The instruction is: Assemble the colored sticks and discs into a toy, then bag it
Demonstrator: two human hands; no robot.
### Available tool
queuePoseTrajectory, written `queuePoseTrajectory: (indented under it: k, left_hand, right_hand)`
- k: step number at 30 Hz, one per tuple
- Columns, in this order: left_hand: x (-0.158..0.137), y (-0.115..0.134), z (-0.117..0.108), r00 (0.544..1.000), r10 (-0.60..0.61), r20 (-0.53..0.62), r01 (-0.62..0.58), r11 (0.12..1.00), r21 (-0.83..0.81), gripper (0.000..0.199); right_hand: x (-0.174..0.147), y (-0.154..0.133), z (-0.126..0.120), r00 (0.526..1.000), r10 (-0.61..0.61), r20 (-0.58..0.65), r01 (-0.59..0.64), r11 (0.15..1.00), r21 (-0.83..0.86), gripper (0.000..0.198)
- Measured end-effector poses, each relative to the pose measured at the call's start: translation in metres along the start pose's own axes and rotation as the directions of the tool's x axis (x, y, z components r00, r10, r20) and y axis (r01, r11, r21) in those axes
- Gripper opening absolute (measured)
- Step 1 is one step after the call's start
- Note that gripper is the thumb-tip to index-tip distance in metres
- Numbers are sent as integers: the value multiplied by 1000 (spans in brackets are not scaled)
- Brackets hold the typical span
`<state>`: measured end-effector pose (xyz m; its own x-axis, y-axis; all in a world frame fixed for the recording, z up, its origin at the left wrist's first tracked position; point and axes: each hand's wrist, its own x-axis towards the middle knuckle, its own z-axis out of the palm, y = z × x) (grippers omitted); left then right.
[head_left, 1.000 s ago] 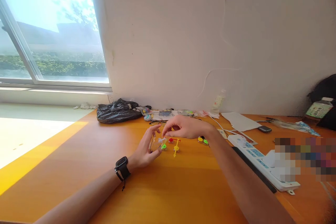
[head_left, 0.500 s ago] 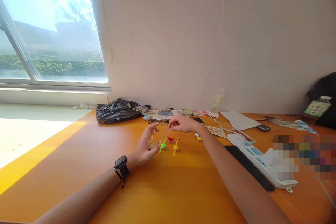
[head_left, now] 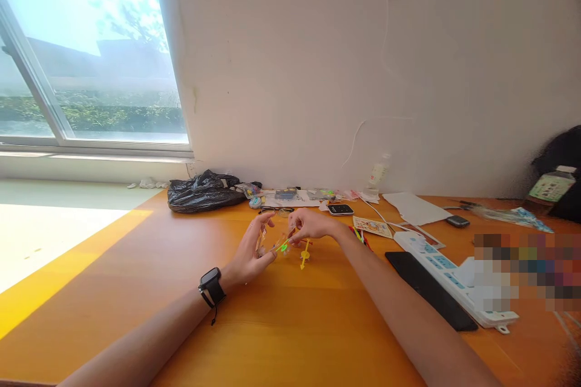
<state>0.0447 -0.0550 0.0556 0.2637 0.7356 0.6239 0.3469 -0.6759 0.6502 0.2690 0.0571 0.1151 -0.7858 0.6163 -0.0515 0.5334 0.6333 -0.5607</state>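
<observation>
Curved around a small clear piece is my left hand (head_left: 255,249), its thumb beside one end of a green arrow (head_left: 284,248) mounted on a round hub. My right hand (head_left: 308,224) reaches in from the other side, thumb and forefinger pinched at the arrow's far end. Just right of the green one stands a yellow arrow (head_left: 305,255) on a clear base. A red arrow (head_left: 308,243) lies behind it, partly covered by my right hand. What my left fingers enclose is see-through and hard to make out.
Behind my hands lie glasses (head_left: 276,210) and a black phone-like device (head_left: 340,210). At the left back is a black plastic bag (head_left: 204,192). A white power strip (head_left: 447,272) and a dark flat slab (head_left: 429,290) lie along the right, near an illustrated card (head_left: 372,227).
My right hand has come down and nearer, from above the arrows to the green arrow's end. The green arrow now lies at a flatter angle. My left hand has barely moved.
</observation>
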Motion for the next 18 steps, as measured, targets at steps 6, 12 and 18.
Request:
queuePoseTrajectory:
  k: [6,12,18]
  left_hand:
    - [0,0,-1,1000,-11,2,11,1000,-10,68]
    - [-1,2,1,999,-50,-5,50,998,-40,74]
    - [-3,5,4,997,-78,-18,75,991,-109,75]
  right_hand:
    - [-17,4,-39,989,-52,-135,58,998,39,34]
    - [-55,-37,-72,875,-20,-484,63,995,72,37]
    - [-63,-86,-59,908,-163,-385,167,986,-21,28]
